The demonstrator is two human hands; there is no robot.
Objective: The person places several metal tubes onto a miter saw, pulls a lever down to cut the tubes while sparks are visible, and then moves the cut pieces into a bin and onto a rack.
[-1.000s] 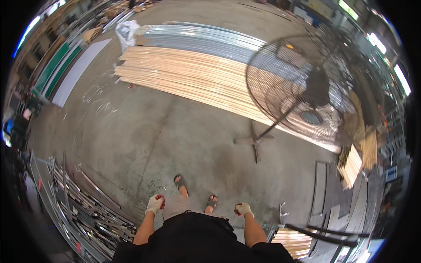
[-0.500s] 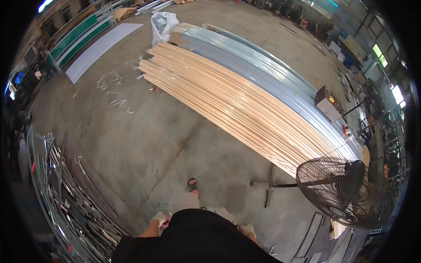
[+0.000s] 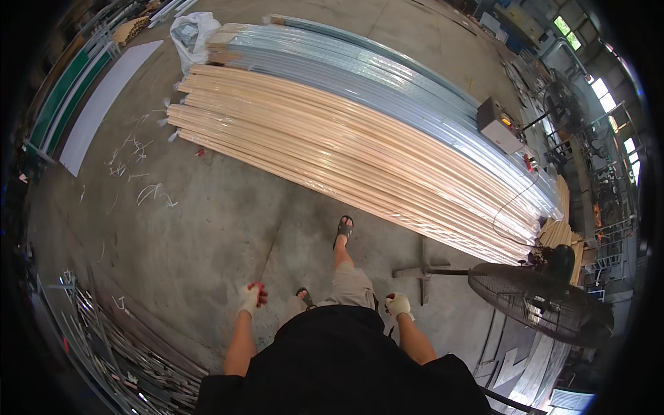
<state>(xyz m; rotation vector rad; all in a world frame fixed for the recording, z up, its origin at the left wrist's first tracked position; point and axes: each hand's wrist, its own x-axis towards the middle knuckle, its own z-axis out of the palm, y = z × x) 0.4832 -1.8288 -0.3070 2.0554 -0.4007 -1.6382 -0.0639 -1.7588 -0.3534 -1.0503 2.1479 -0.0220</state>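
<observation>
My left hand, in a white work glove with red on the finger side, hangs out in front of my body with its fingers curled. Nothing shows in it. On the other side, my right hand wears a similar pale glove and is curled into a loose fist, with no object visible. Both hands are over the concrete floor, apart from everything around. The nearest large thing ahead is a wide stack of wood-coloured lengths wrapped in clear plastic. Silvery wrapped lengths lie behind it.
A black pedestal fan stands at the right, its crossed foot near my right hand. A grey box rests on the silvery lengths. Metal scrap strips pile at lower left. White strap scraps and a white bag lie farther off.
Both hands have come up and forward into fuller view. One sandalled foot has stepped ahead toward the stack. The wrapped stack now appears nearer and farther left; the view has shifted.
</observation>
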